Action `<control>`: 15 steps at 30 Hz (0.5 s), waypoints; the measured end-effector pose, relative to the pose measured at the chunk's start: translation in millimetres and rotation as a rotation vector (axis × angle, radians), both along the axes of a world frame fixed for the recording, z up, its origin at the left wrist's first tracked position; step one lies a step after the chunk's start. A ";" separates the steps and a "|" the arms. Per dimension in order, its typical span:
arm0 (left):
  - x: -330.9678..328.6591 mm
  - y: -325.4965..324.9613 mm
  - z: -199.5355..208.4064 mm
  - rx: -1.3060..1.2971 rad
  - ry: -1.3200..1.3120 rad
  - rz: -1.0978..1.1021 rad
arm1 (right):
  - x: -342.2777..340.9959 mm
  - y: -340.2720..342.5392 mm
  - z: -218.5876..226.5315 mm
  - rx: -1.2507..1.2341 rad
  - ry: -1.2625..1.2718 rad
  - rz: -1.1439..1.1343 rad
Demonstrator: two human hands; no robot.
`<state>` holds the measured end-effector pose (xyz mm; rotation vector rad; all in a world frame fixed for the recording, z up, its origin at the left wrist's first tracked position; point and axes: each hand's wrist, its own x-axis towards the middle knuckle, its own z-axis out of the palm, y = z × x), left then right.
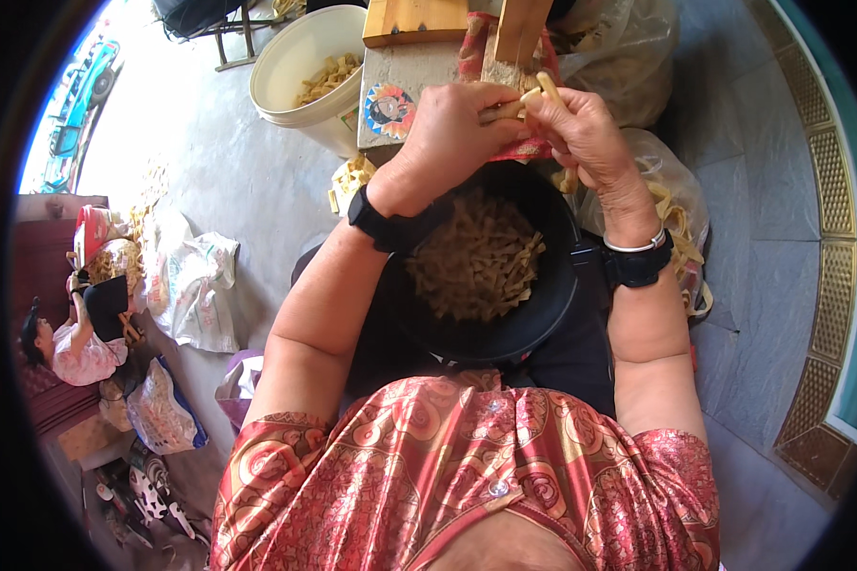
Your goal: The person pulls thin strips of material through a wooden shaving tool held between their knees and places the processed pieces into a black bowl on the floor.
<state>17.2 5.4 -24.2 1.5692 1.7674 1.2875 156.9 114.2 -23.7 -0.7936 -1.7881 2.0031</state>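
Both my hands are raised above the far rim of a round black basin (560, 314) in my lap. Short pale strips (476, 262) lie heaped inside it. My left hand (452, 128) is closed on a pale yellow stick-like piece (503, 111). Close against it, my right hand (586, 133) pinches another pale yellow piece (548, 88), which stands up between thumb and fingers. The two hands nearly meet at the fingertips. What these pieces are made of I cannot tell.
Behind my hands stands a block-like stand (386, 71) with a wooden board (414, 21) and a wooden post (521, 33). A white bucket (267, 71) of pale pieces is at its left; clear plastic bags (628, 71) are at right. Another person (86, 343) sits far left.
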 end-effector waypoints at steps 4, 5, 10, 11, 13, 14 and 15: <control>9.3 -5.9 1.7 0.158 0.029 0.075 | 2.4 -4.4 -3.2 -0.042 0.157 -0.013; 7.1 -5.6 -0.1 0.159 0.031 0.074 | 4.0 -3.4 -2.1 -0.041 0.159 -0.014; 2.6 -3.9 -3.1 0.249 0.362 0.001 | 3.8 -7.8 9.0 -0.169 0.142 0.051; 3.5 -4.5 -1.6 0.249 0.361 0.000 | 4.1 -7.7 7.8 -0.169 0.141 0.050; 5.2 -6.3 2.1 0.228 0.249 0.047 | 4.5 -7.5 3.6 -0.034 0.173 0.031; 4.0 -6.1 3.3 0.229 0.250 0.047 | 4.6 -6.5 2.8 -0.032 0.173 0.031; 2.0 -6.6 4.5 0.219 0.210 0.049 | 5.2 -5.1 2.2 -0.038 0.190 0.045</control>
